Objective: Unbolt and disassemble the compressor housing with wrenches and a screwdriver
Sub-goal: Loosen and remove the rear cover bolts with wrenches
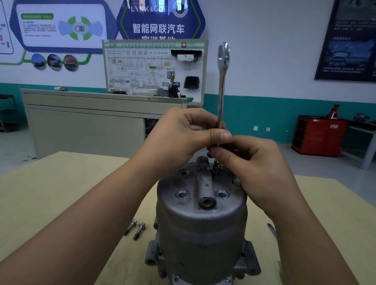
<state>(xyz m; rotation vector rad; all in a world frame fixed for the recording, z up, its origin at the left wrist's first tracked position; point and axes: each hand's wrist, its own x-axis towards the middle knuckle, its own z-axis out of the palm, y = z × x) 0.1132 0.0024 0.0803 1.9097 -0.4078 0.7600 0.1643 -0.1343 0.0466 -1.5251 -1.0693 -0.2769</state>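
Two bare hands meet above the compressor housing (pixel 200 225) in the head view; the housing stands upright on the pale tabletop (pixel 49 200), near the front edge and about midway across, a grey cast cylinder with mounting lugs at its foot, a short tube lying across its domed top and round bolt holes on either side of that tube; a slim wrench (pixel 222 89) stands almost vertical over the far right part of the top, its open end highest and its lower end down at a bolt head (pixel 215 167) that the hands partly hide; the left hand (pixel 180 139) comes in from the left, its fingers (pixel 195 116) curled over and the thumb pinching the wrench shaft against them; the right hand (pixel 255 167) sits just below and to the right, touching the left, its fingers curled round the lower shaft with the thumb laid against it; two loose bolts (pixel 139 231) lie side by side on the tabletop just left of the housing, heads pointing away; a thin dark tool tip (pixel 271 229) shows beside the right forearm, too hidden to identify; well behind stand a beige cabinet (pixel 86 119) carrying a wiring training board (pixel 143 68), and a red cabinet (pixel 318 136) against the teal-banded wall
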